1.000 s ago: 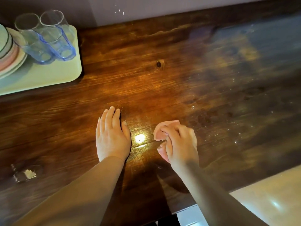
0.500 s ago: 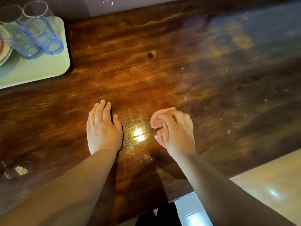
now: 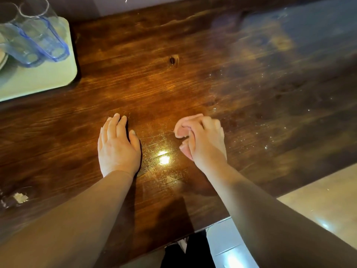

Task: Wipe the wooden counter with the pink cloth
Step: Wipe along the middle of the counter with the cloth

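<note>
I am pressing my right hand (image 3: 204, 142) down on the wooden counter (image 3: 193, 78), with my fingers curling over the bunched pink cloth (image 3: 181, 132) and gripping it. Most of the cloth is lying hidden under my palm; only a folded edge is showing at my fingertips and a strip beside my thumb. It is sitting on the wood near the front edge, just right of a bright spot of reflected light (image 3: 164, 158).

I am laying my left hand (image 3: 117, 147) flat on the counter on the other side of that glare, fingers straight and close together, holding nothing. The two hands are resting apart, with bare wood between them.

At the far left a pale green tray (image 3: 44, 82) is sitting on the counter, carrying two clear blue-tinted tumblers (image 3: 34, 35) side by side, and the rim of some stacked plates (image 3: 2, 59) is peeking in at the frame's edge. Fine white specks (image 3: 266, 146) are lying scattered over the darker wood to the right of my cloth hand. A small pale patch (image 3: 20, 197) is showing on the counter near the left edge.
</note>
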